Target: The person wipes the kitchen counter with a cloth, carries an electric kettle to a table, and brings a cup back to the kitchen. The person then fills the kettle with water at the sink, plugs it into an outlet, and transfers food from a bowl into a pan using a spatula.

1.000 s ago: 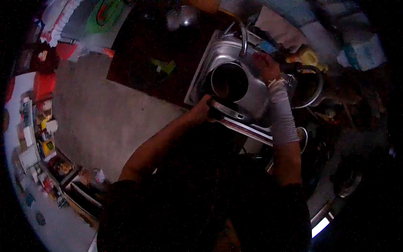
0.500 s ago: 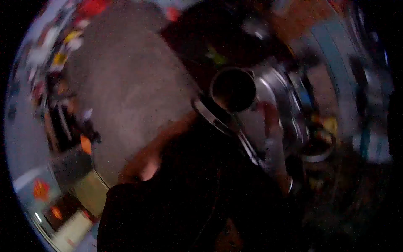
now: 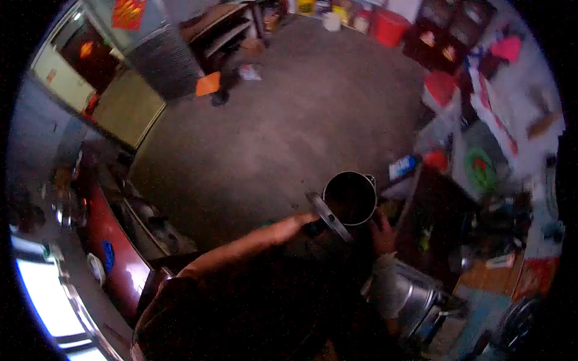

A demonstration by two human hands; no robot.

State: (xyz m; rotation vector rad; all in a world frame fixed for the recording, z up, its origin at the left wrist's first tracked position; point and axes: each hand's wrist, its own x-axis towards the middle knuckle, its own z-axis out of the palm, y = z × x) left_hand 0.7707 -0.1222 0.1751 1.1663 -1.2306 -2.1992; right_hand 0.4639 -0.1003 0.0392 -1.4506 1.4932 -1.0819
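Note:
A deep, dark-bodied pot [image 3: 355,185] with a light rim is held in front of me, its open mouth facing up; the inside is too dark to make out. On its right side, my right hand [image 3: 382,233] is closed against the pot near a side handle. Beside the pot's left edge, a round pot lid [image 3: 332,219] is tilted almost edge-on. My left hand [image 3: 301,225] grips the lid from its outer side, where a dark knob partly shows between hand and lid.
Bare concrete floor [image 3: 265,132] stretches ahead. To the right are a dark table [image 3: 430,222] with clutter and a shiny metal appliance [image 3: 412,295]. A red glossy tabletop [image 3: 117,240] stands at the left, near an open doorway [image 3: 129,99]. An orange stool [image 3: 208,84] and red bucket [image 3: 390,27] are farther off.
My view has swung left, away from the metal appliance and dark table, toward the open floor. The pot and the lid have moved along with my hands.

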